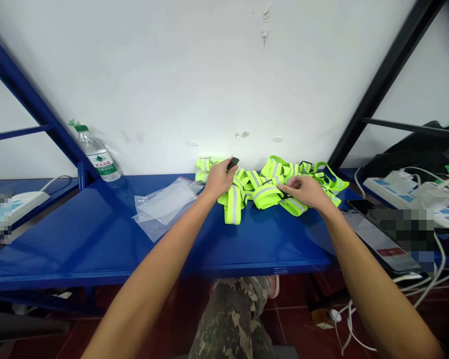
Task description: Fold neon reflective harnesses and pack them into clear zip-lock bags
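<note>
Neon yellow-green straps with grey reflective stripes (266, 195) lie in a tangled heap on the blue table (134, 259), against the wall. My left hand (220, 178) is closed on a black buckle (232, 163) at the heap's left end, and a strap hangs down beside it. Over the right part of the heap, my right hand (307, 191) has its thumb and fingers pinched at a strap's edge near a small black piece. Behind my left hand sits a bundle of the same straps (203, 168). Clear plastic bags (166, 202) lie flat to the left.
A water bottle (100, 157) leans against the wall at the left. Phones (381, 242) rest at the table's right edge, beside power strips (407, 192) and white cables. Blue and black metal frames (381, 75) rise at both sides.
</note>
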The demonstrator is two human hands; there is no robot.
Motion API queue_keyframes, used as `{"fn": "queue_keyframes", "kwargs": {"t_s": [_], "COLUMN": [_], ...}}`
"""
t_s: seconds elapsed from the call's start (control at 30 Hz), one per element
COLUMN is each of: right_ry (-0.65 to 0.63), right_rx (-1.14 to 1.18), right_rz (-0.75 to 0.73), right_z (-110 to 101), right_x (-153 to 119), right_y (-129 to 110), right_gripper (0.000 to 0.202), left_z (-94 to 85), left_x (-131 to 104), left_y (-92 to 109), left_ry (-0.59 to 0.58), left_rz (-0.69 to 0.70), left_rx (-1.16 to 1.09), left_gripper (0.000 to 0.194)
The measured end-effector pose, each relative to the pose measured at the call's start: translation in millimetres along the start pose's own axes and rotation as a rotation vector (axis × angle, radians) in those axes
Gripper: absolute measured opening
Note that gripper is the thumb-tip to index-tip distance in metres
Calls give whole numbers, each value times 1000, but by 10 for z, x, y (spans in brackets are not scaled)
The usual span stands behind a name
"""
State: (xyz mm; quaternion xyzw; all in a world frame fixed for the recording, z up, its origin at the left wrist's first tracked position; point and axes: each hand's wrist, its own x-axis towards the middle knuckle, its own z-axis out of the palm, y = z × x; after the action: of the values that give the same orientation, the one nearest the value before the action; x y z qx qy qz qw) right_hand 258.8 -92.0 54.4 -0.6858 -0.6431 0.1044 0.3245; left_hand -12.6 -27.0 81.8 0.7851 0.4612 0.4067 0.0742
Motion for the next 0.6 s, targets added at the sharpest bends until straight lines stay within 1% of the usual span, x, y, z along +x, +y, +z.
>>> {"fn": "queue_keyframes", "kwargs": {"t_s": [0.03, 0.07, 0.13, 0.2, 0.27, 0.33, 0.37, 0.43, 0.47, 0.53, 0.6], "right_ry": [2, -24, -82, -110, -105, -57, -14, 100, 163, 261, 312], "right_rx": [-93, -169, -267, -316, -343, -358, -358, -321, -272, -98, 175], "right_rz": [16, 28, 51, 64, 71, 41, 1, -116, -177, -259, -270], "right_z": [27, 55, 107, 145, 160, 146, 127, 72, 39, -28, -84], "right_x": [19, 32, 44, 43, 40, 41, 44, 57, 66, 87, 111], "right_y": [39, 75, 126, 141, 122, 81, 53, -13, -51, -132, -211], "right_gripper": [45, 46, 51, 55, 50, 38, 32, 23, 21, 19, 23], "left_z": [-31, -69, -155, -252, -358, -475, -536, -654, -706, -786, -826], "left_x": [20, 47, 119, 210, 305, 385, 415, 449, 451, 428, 378], "left_y": [-1, -3, -5, -4, -2, -7, -12, -24, -28, -25, -10], "left_ry": [56, 120, 254, 355, 403, 415, 405, 352, 317, 255, 206], "left_rz": [-7, -20, -62, -154, -309, -488, -570, -688, -723, -762, -790], "left_rx": [-2, -21, -122, -332, -610, -850, -934, -1047, -1092, -1164, -1194], "left_gripper": [26, 27, 27, 27, 29, 29, 29, 29, 29, 27, 20]}}
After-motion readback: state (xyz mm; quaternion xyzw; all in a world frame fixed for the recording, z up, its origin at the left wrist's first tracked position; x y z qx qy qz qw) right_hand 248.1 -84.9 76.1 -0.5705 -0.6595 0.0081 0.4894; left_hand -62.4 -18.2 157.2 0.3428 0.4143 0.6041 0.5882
